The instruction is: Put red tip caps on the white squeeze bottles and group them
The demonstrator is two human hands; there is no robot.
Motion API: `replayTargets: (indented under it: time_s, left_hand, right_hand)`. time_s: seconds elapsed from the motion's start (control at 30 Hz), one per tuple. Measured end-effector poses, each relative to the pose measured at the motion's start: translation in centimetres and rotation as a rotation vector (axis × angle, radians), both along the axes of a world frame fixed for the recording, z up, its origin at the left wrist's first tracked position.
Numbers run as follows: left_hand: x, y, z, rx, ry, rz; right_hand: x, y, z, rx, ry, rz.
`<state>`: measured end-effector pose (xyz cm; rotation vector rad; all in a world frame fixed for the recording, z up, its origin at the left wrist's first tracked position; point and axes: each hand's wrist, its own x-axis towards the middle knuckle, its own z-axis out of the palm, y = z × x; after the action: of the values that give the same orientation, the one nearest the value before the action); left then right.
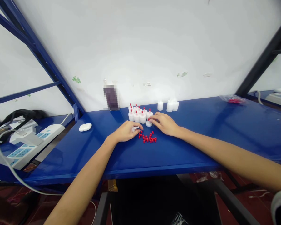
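Observation:
Several white bottles with red tips (136,117) stand grouped on the blue table (182,153). My left hand (128,130), left of the loose red caps (150,139), holds a small white piece (135,128) between its fingers. My right hand (164,123) has its fingertips at the red tip of a white nozzle top (149,123), just in front of the bottle group. Red caps lie scattered on the table between and below the hands.
White bottles without red tips (170,106) stand at the back, near the wall. A white case (85,127) lies at left. Power strips (35,145) and cables are farther left. A plastic bag with red contents (234,100) lies at the back right.

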<state>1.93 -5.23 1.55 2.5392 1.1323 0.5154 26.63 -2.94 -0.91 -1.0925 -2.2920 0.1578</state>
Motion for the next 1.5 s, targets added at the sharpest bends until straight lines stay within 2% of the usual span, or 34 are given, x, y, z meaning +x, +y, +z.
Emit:
replayTargets:
  time_s: [0.1,0.3,0.6,0.67,0.73,0.8,0.9,1.03,1.37,1.5]
  left_hand:
    - [0.0,0.1,-0.1,0.020,0.010,0.018]
    - [-0.2,0.3,-0.4,0.098,0.062,0.054]
    - [-0.1,0.1,-0.2,0.145,0.043,0.081]
    - [0.1,-0.2,-0.1,0.170,0.014,0.086]
    - [0.4,-0.5,0.1,0.193,-0.031,0.101]
    - [1.0,-1.0,0.2,0.205,-0.097,0.112]
    - [2.0,-1.6,0.2,0.173,-0.208,0.088]
    - [2.8,-2.0,0.1,0.136,-0.276,0.071]
    - [2.8,-2.0,0.1,0.083,-0.302,0.047]
    - [2.8,-2.1,0.1,0.088,-0.276,-0.015]
  right_hand:
    - [0.3,-0.9,0.9,-0.019,0.054,0.041]
    - [1.6,-2.8,2.5,-0.122,-0.062,0.258]
    - [1.6,-2.4,1.5,-0.025,-0.251,0.303]
    - [1.2,-2.3,1.4,-0.006,-0.193,0.285]
    - [0.7,-2.2,1.5,-0.010,-0.008,0.214]
    - [-0.1,-2.4,1.7,-0.066,0.231,0.148]
    - [-1.1,-3.2,2.0,-0.197,0.467,0.157]
    - [-1.8,-4.3,2.1,-0.286,0.545,0.226]
    - [-2.0,-4.3,2.0,-0.315,0.632,0.249]
    - [-2.2,-4.3,1.8,-0.335,0.666,0.308]
